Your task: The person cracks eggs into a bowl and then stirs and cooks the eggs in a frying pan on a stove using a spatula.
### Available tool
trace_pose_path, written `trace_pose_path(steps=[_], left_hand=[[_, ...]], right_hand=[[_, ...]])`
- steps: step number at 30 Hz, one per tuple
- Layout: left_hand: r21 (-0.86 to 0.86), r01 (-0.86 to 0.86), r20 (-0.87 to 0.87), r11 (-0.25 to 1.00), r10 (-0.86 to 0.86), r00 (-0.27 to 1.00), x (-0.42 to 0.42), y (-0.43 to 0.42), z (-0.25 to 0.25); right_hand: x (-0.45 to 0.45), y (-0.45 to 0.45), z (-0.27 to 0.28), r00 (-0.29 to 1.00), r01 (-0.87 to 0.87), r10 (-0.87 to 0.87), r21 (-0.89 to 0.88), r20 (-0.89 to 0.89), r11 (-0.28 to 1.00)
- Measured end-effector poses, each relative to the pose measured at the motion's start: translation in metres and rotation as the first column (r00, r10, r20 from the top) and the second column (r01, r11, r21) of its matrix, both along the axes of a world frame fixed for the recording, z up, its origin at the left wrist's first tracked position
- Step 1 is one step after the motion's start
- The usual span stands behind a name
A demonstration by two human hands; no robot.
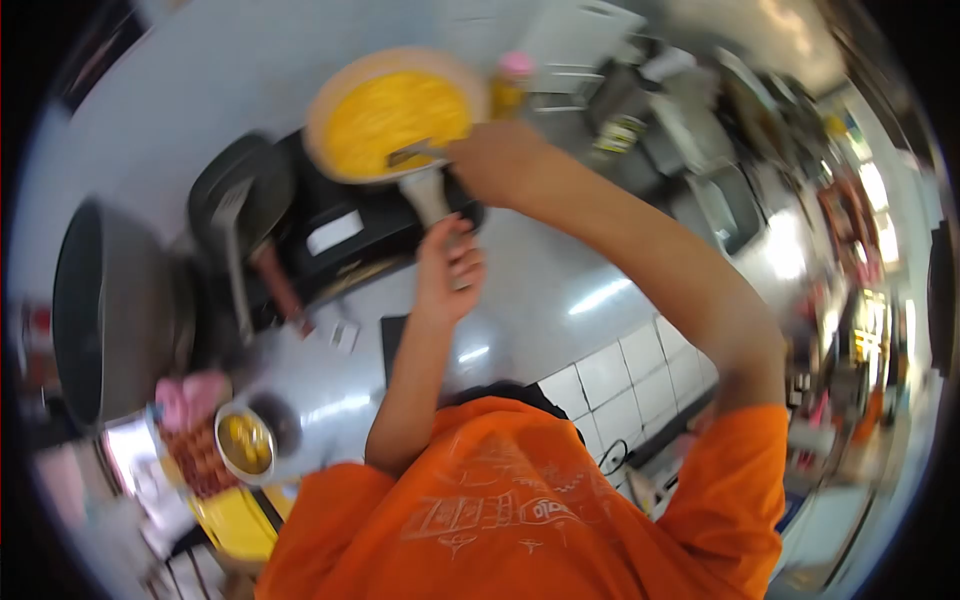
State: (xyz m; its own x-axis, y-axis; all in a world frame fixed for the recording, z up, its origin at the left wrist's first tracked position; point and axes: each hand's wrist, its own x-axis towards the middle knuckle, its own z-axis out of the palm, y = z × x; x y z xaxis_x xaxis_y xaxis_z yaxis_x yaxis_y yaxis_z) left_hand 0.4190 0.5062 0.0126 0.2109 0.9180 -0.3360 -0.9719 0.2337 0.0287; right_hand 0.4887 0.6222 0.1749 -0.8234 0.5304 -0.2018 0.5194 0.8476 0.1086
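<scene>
My left hand is closed around the pale handle of a light-coloured frying pan at the upper middle of the head view. Yellow, egg-like food covers the pan's bottom. Over the pan's near right rim, my right hand is closed on a utensil with a dark, flat end that touches or hovers just above the yellow food. Motion blur hides the utensil's exact kind. Under the pan is a black stove.
Left of the stove, a dark frying pan holds a metal spatula. Farther left stands a large pot. A bowl of yellow pieces sits near brown eggs. A pink-lidded jar stands behind my right hand; a sink lies right.
</scene>
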Motion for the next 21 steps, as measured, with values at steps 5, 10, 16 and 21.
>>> trace_pose_path(steps=[5, 10, 16, 21], left_hand=[[-0.082, -0.073, -0.048, 0.994, 0.069, 0.996, 0.005, -0.002, 0.015], [-0.096, -0.09, -0.037, 0.991, 0.087, 0.996, 0.006, -0.002, 0.016], [-0.11, -0.073, -0.043, 0.991, 0.069, 0.997, 0.003, -0.004, 0.023], [-0.111, -0.1, 0.008, 0.989, 0.102, 0.995, 0.003, -0.004, 0.026]], right_hand=[[-0.045, -0.029, -0.004, 0.987, 0.143, -0.145, 0.033, 0.071, 0.989], [-0.085, -0.011, -0.032, 0.993, 0.119, -0.119, 0.093, -0.006, 0.988], [-0.113, 0.03, -0.059, 0.985, 0.169, -0.161, 0.188, -0.058, 0.967], [-0.1, 0.058, -0.071, 0.968, 0.236, -0.211, 0.209, -0.136, 0.949]])
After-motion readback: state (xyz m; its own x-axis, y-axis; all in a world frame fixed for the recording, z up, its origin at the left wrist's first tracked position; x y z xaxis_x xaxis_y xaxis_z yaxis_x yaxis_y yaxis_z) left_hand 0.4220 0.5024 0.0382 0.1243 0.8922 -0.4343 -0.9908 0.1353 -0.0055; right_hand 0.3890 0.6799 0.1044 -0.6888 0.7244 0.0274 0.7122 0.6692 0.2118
